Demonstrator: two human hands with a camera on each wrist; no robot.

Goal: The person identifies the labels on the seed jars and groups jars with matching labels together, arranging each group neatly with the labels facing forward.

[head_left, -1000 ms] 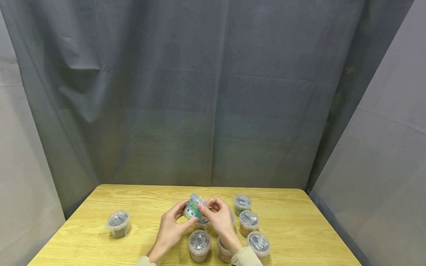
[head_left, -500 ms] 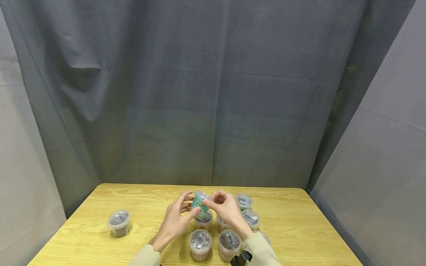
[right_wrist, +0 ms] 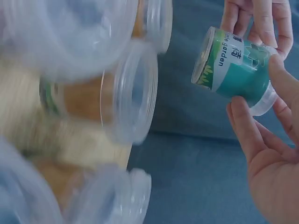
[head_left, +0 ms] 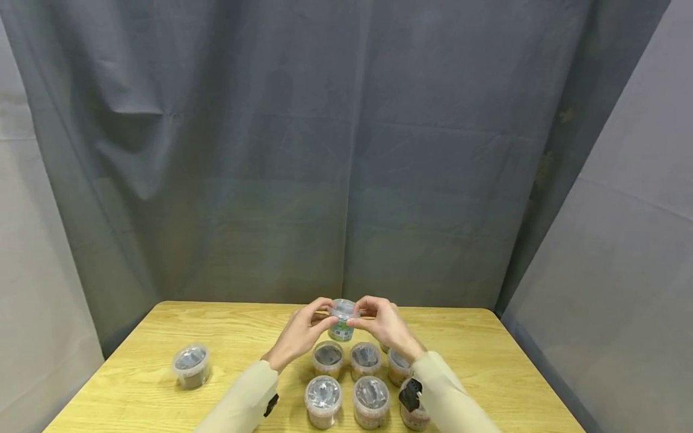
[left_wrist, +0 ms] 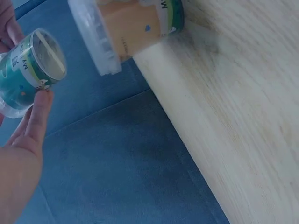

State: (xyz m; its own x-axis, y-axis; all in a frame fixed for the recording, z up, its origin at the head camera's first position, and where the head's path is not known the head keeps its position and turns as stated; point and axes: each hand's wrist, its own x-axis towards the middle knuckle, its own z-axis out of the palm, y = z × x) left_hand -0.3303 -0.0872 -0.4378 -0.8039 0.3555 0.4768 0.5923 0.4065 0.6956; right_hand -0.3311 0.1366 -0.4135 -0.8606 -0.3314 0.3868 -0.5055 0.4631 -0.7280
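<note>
A lidded clear plastic cup with a green "little garden" label [head_left: 341,329] is held upright above the far part of the table, its lid facing up. From the left, my left hand [head_left: 301,338] grips it with fingers and thumb near the rim. Opposite, my right hand [head_left: 385,326] pinches the same cup by its upper edge. In the right wrist view the labelled cup [right_wrist: 240,70] lies between fingers of both hands, its base turned to the left. The left wrist view shows a left fingertip touching the cup [left_wrist: 28,70] near its base.
Several similar lidded cups stand in rows below my hands, among them a front one [head_left: 323,400] and one behind it [head_left: 327,356]. My right forearm partly hides others. A lone cup [head_left: 191,365] stands at the left of the wooden table [head_left: 243,322]. A grey curtain [head_left: 260,180] hangs behind.
The cup has gone from tilted to upright and moved right and farther from me. Both hands moved along with it, the left now closer around the rim.
</note>
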